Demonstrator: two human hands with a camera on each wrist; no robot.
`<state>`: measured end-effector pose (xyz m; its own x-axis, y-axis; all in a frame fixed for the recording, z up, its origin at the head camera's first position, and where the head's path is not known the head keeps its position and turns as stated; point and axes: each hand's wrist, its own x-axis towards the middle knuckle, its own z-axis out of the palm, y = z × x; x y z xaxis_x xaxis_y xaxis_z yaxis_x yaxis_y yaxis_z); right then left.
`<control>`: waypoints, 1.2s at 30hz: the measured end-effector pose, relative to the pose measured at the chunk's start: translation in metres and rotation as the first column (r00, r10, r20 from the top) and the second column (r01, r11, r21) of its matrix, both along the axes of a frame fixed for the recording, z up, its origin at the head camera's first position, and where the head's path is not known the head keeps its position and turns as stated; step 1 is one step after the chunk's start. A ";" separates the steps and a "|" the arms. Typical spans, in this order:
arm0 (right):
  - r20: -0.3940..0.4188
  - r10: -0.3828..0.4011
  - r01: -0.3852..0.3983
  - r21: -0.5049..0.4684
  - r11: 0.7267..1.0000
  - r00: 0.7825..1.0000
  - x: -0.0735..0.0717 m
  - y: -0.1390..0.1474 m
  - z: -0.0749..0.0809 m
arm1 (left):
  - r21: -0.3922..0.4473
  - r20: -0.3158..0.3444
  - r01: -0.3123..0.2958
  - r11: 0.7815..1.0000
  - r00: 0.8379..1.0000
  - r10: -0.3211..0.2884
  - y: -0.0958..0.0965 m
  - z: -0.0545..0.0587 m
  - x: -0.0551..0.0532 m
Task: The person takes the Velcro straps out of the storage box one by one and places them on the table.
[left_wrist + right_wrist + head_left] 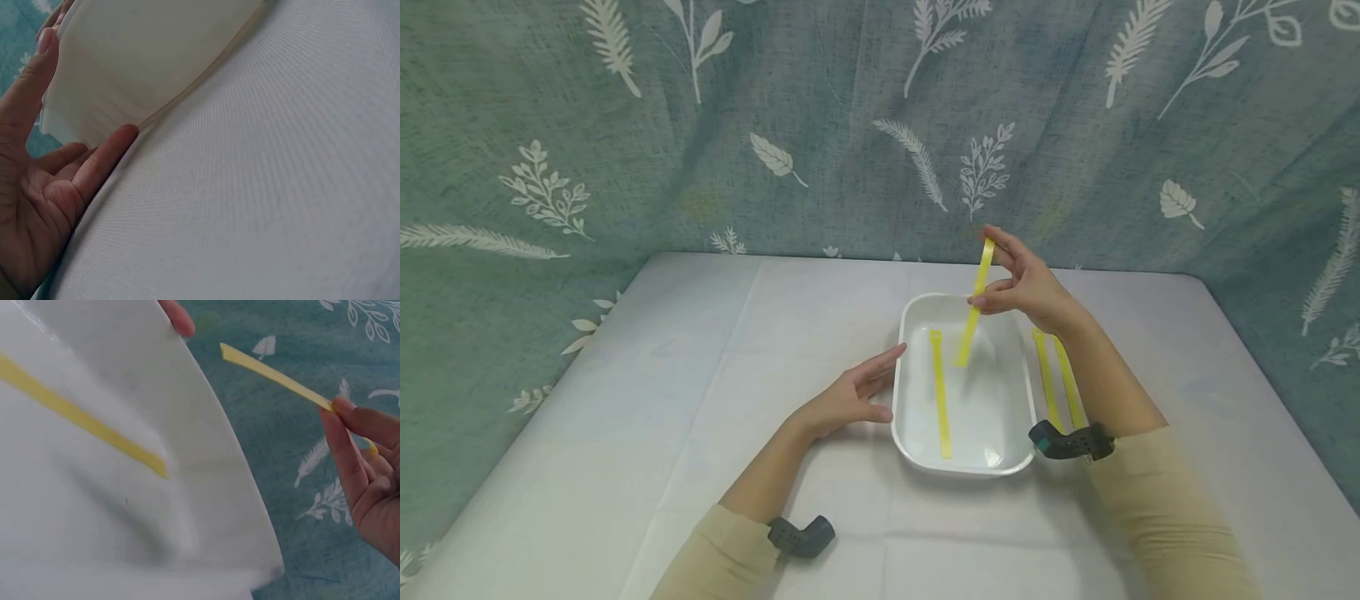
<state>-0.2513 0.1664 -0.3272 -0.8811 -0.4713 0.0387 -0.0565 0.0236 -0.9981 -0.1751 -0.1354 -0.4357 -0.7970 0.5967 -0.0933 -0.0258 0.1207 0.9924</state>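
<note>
My right hand (1037,292) pinches a yellow strap (968,337) between thumb and fingers, its lower end hanging over the white tray (992,408). In the right wrist view the held strap (275,376) sticks out past the fingertips. Another yellow strap (941,400), with a slotted head at its far end, lies lengthwise inside the tray, left of the middle. My left hand (850,400) touches the tray's left side with fingers extended. The left wrist view shows that hand (56,187) spread against the tray's outer wall (156,56).
Two more yellow straps, a left one (1047,375) and a right one (1069,379), lie on the white-covered table (805,333) right of the tray, partly behind my right forearm. A green leaf-patterned curtain (850,100) hangs behind the table.
</note>
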 end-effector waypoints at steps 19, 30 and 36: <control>0.088 0.088 -0.106 0.225 0.969 0.992 0.009 0.061 0.006 | 0.028 0.006 0.004 1.000 1.000 -0.004 -0.001 -0.001 -0.001; 0.129 0.117 -0.155 0.335 0.929 0.985 0.018 0.093 -0.002 | 0.044 0.011 0.014 0.999 1.000 -0.015 -0.001 -0.002 0.000; 0.165 0.085 -0.144 0.387 0.911 0.983 0.028 0.114 -0.010 | 0.041 0.004 0.020 0.999 1.000 -0.020 0.000 -0.001 0.000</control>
